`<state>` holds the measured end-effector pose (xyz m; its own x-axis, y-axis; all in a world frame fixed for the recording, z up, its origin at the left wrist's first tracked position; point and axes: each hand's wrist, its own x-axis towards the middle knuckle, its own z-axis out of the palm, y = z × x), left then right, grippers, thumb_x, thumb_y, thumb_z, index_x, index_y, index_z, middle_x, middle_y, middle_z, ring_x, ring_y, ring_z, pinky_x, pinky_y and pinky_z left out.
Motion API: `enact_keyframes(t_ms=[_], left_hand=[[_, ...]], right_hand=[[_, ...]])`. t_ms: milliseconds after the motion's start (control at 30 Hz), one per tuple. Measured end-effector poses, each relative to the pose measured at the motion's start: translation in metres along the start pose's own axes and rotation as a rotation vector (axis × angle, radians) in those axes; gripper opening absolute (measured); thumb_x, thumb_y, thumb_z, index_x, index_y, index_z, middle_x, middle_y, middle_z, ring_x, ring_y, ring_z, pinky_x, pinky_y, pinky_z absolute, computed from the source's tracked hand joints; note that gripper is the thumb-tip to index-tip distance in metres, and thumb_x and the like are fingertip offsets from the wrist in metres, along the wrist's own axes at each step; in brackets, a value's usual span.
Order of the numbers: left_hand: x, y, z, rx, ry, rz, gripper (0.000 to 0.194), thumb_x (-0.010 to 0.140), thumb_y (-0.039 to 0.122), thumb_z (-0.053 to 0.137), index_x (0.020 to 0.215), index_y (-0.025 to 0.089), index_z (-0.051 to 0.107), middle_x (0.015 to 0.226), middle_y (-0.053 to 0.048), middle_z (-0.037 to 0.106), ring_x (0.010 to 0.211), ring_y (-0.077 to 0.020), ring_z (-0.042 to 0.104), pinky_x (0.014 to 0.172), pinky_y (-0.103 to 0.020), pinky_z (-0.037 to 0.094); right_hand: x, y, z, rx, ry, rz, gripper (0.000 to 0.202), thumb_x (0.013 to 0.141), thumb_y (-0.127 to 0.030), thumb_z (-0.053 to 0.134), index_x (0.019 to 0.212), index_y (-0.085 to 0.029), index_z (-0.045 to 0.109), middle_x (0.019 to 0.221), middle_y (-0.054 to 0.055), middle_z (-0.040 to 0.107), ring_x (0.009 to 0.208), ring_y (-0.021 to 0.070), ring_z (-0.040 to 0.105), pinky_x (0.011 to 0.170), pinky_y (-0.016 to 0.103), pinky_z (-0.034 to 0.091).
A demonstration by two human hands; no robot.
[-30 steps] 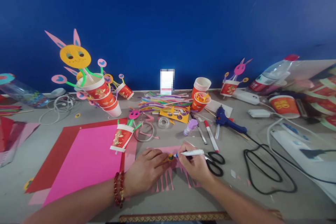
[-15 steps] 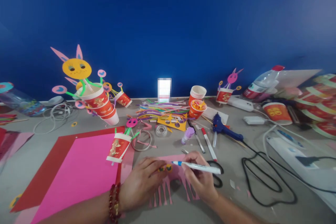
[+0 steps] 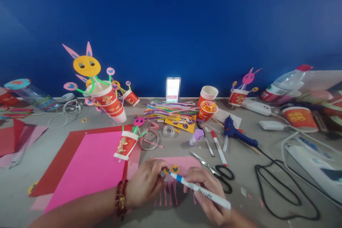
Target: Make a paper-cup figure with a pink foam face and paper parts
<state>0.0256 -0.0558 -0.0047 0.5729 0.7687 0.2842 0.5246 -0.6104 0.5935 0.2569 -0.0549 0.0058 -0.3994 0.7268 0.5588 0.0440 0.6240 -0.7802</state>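
A white acrylic marker with a blue collar (image 3: 199, 190) is gripped in my right hand (image 3: 210, 185), its tip pointing left at a small yellow paper circle with a dark heart (image 3: 167, 171). A similar circle (image 3: 175, 169) lies just to the right. My left hand (image 3: 148, 181) has fingers and thumb drawn together beside the left circle. Something small and grey shows at its fingertips, too small to make out. Under both hands lies pink paper (image 3: 184, 162) with strips cut into its near edge. Black-handled scissors (image 3: 213, 169) lie open beyond my right hand.
Pink and red sheets (image 3: 88, 164) lie left, with a decorated paper cup (image 3: 127, 144) on their edge. A glue stick (image 3: 196, 137), tape roll (image 3: 169, 130) and red marker (image 3: 219, 148) lie ahead. A blue glue gun (image 3: 239, 131) trails its black cord (image 3: 275, 188) at right.
My left fingers have drawn together and back from the pink paper. The marker has tilted, its tip now lower at the left circle. My right hand has uncovered the scissors. The view has shifted slightly.
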Motion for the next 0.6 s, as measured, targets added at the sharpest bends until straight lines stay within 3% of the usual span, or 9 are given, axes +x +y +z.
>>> enact_keyframes(t_ms=[200, 333, 433, 500, 600], left_hand=[[-0.001, -0.005, 0.005, 0.037, -0.027, -0.029, 0.039, 0.079, 0.003, 0.042, 0.114, 0.020, 0.044, 0.100, -0.008, 0.069, 0.091, -0.0222, 0.065, 0.083, -0.037, 0.051], [0.000, 0.000, 0.005, 0.115, 0.001, 0.053, 0.038, 0.081, 0.005, 0.041, 0.116, 0.020, 0.044, 0.099, -0.008, 0.071, 0.089, -0.0220, 0.067, 0.084, -0.037, 0.052], [0.004, 0.011, -0.001, 0.170, 0.048, 0.159, 0.029, 0.087, 0.010, 0.037, 0.113, 0.020, 0.045, 0.087, -0.005, 0.072, 0.073, -0.0192, 0.068, 0.069, -0.029, 0.052], [0.006, 0.018, -0.006, 0.231, 0.091, 0.204, 0.023, 0.093, 0.015, 0.033, 0.110, 0.020, 0.048, 0.079, -0.003, 0.072, 0.064, -0.0178, 0.066, 0.061, -0.026, 0.050], [0.003, 0.028, -0.010, 0.317, 0.095, 0.211, 0.026, 0.100, 0.029, 0.029, 0.099, 0.023, 0.054, 0.064, 0.002, 0.067, 0.051, -0.0162, 0.060, 0.050, -0.025, 0.044]], right_hand=[[-0.004, 0.005, 0.006, -0.050, -0.062, 0.031, 0.021, 0.085, -0.015, 0.048, 0.103, -0.024, 0.055, 0.071, 0.001, 0.067, 0.063, 0.0166, 0.063, 0.064, 0.026, 0.047], [-0.003, 0.005, 0.010, -0.127, -0.081, 0.008, 0.019, 0.085, -0.016, 0.049, 0.101, -0.022, 0.058, 0.073, 0.002, 0.069, 0.065, 0.0164, 0.065, 0.066, 0.025, 0.049], [-0.003, 0.010, 0.017, -0.077, -0.114, -0.064, 0.019, 0.092, -0.026, 0.046, 0.101, -0.021, 0.062, 0.073, 0.004, 0.071, 0.066, 0.0171, 0.066, 0.069, 0.026, 0.051], [-0.003, 0.016, 0.021, 0.030, -0.195, -0.088, 0.030, 0.096, -0.039, 0.042, 0.094, -0.022, 0.067, 0.064, 0.003, 0.069, 0.060, 0.0167, 0.065, 0.065, 0.025, 0.050], [-0.005, 0.024, 0.021, 0.054, -0.351, 0.012, 0.037, 0.095, -0.047, 0.047, 0.079, -0.023, 0.071, 0.049, 0.000, 0.060, 0.048, 0.0151, 0.059, 0.053, 0.022, 0.047]])
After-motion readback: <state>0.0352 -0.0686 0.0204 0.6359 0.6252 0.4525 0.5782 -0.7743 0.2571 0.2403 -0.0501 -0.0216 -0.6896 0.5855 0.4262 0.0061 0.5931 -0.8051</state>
